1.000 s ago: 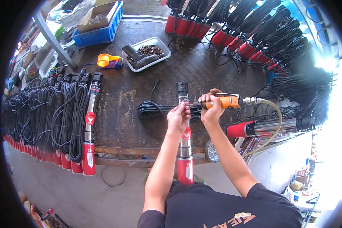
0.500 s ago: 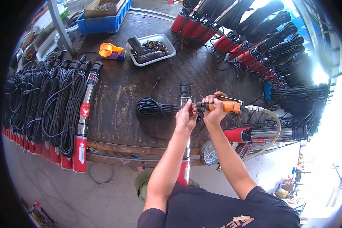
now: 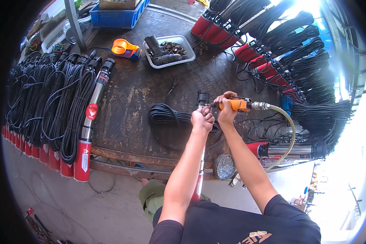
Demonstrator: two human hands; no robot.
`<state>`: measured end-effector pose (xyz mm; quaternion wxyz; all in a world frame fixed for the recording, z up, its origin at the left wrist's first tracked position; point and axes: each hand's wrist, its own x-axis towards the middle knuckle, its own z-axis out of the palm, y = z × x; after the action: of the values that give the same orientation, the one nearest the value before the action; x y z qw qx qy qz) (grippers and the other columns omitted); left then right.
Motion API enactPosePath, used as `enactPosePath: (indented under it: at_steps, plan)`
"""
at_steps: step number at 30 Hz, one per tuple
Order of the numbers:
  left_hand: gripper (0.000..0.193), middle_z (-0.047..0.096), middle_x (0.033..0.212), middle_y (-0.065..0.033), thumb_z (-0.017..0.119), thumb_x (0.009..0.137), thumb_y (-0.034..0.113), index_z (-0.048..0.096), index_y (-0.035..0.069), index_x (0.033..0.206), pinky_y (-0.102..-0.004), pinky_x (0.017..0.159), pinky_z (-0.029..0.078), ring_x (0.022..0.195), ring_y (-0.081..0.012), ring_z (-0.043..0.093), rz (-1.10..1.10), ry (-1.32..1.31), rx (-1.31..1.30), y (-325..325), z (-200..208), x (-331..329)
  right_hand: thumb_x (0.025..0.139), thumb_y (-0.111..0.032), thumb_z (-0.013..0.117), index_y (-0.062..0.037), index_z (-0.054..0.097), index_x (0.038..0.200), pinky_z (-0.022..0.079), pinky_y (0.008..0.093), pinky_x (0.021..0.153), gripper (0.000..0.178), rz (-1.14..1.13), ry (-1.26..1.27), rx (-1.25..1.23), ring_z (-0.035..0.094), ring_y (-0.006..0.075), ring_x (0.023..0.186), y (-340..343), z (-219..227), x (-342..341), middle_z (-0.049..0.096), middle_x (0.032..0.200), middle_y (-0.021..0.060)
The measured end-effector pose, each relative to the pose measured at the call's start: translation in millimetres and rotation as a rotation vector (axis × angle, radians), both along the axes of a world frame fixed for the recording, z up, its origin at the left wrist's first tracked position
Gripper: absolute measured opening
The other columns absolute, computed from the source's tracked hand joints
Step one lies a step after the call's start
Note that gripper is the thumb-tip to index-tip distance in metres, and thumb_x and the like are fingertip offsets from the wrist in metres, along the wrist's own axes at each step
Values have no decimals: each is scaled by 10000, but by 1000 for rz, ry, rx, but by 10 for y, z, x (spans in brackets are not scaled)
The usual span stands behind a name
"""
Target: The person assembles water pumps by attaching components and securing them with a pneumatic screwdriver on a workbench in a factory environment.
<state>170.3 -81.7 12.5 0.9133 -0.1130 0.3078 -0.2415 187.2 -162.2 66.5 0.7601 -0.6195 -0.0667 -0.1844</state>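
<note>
My left hand is closed around the upper part of a slim submersible pump, its thumb side by the driver's tip. The pump has a black top, a steel tube and a red lower end that runs over the table edge toward my body. My right hand grips an orange air screwdriver, held sideways with its tip against the pump just below the black top. The exact contact point is hidden by my fingers. A coiled black cable lies left of the pump on the worktable.
Finished-looking pumps with bundled cables line the left side; more red-ended pumps stand at the right. A white tray holds small parts and a dark power tool. Nearby are an orange tape dispenser, a blue bin and a pale air hose.
The view has shifted slightly. Both hands have moved a little toward the pump's black top, and my left fingers are curled tighter. The screwdriver stays in my right hand.
</note>
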Motion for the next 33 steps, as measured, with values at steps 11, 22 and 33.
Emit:
enactPosePath:
  at_steps: [11, 22, 33]
  plan:
    - [214, 615, 752, -103, 625, 943, 197, 654, -15, 957, -418, 656, 491, 634, -330, 576, 140, -471, 1879, 193, -53, -1283, 862, 22, 555, -32, 535, 1013, 504, 275, 660, 161, -19, 32, -70, 587, 139, 680, 6, -51, 119, 575, 781, 53]
    - [963, 410, 1328, -227, 890, 661, 291, 320, -6, 1378, -495, 1033, 385, 1215, -416, 446, -560, -624, 2270, 15, -42, -2249, 839, 30, 556, -35, 539, 948, 500, 262, 619, 129, -70, 7, -9, 585, 132, 629, 31, -47, 173, 582, 729, 43]
    - [941, 428, 1287, -214, 879, 657, 323, 338, -7, 1353, -502, 1013, 410, 1214, -407, 459, -628, -623, 2274, 45, -55, -2227, 867, 5, 596, -24, 579, 1056, 494, 252, 630, 192, -313, -64, -41, 603, 118, 651, 152, 365, -99, 617, 802, 31]
